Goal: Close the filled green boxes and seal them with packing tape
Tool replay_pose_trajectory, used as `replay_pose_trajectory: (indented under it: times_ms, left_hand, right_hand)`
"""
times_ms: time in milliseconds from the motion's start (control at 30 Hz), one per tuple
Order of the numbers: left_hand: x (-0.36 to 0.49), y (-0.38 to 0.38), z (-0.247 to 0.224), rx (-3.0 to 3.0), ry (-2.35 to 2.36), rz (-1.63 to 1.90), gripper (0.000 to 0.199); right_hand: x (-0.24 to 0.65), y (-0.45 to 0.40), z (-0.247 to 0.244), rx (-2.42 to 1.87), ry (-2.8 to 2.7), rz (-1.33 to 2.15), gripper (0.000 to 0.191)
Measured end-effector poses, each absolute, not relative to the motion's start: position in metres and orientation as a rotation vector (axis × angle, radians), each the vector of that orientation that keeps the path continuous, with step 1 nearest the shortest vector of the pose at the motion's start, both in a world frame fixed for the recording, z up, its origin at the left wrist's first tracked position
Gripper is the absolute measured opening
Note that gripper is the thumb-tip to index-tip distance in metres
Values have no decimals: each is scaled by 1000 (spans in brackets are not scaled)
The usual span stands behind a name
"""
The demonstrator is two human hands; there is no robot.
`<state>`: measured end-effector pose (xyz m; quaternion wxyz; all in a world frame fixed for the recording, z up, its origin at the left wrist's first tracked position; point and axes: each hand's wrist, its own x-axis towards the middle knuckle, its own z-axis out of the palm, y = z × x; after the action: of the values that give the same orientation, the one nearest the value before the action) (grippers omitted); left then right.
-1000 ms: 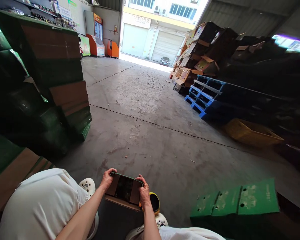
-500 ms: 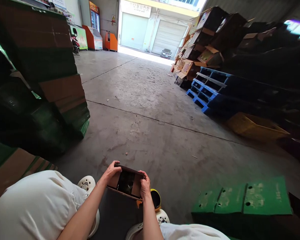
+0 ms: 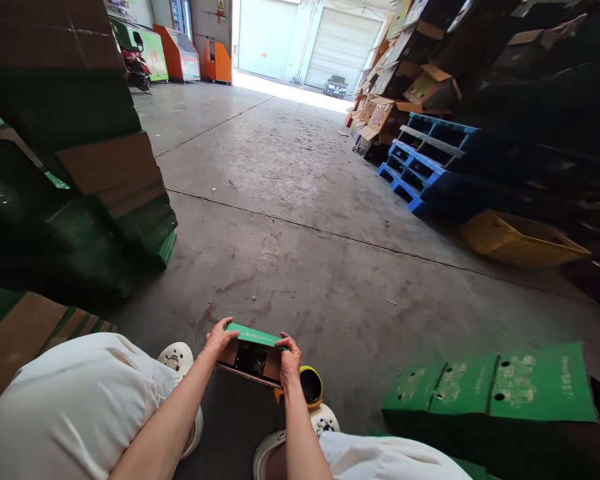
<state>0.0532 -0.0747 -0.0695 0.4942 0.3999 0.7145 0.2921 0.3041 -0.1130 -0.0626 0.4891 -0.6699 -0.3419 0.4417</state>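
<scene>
Between my knees, low in the view, is a small cardboard box with brown inner flaps and a dark gap between them. My left hand grips its far left corner. At the far right corner, my right hand has its fingers bent over the edge. A green printed long flap leans inward along the far side, under the fingers of both hands. What lies inside the gap is too dark to make out. Beside my right wrist stands a yellow ring-shaped thing with an orange part, perhaps a tape dispenser.
Green cartons lie at the right front. Tall stacks of green and brown cartons rise on the left. Further off on the right are blue pallets, a yellow bin and piled boxes. White clogs flank the box.
The far long flap has been folded inward, so its green printed face now shows. Both hands stay at the box's far corners. The view has tipped slightly downward.
</scene>
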Motion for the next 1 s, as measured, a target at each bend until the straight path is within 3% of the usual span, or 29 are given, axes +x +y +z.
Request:
replay_pose_trajectory:
  times_ms: [367,500,567,867,1000]
  left_hand:
    - [52,-80,-78,893,1670,764,72]
    - [52,-80,-76,901,1670,761,72]
    - [51,-80,-74,906,1670,760,72]
    - [49,-79,-72,945,1699,693,72]
    - [49,-76,-71,963,1704,651,72]
  right_hand:
    - [321,-129,-17,-1780,-1474,1371,54]
    - [300,-135,-4,-1900,-1740,1400,104]
    - [290,-136,0,-1896,-1855,1373,117]
    - [286,-126,3,-1724,-1923,1548,78]
    - [284,-124,5,-1749,-2038,1544,69]
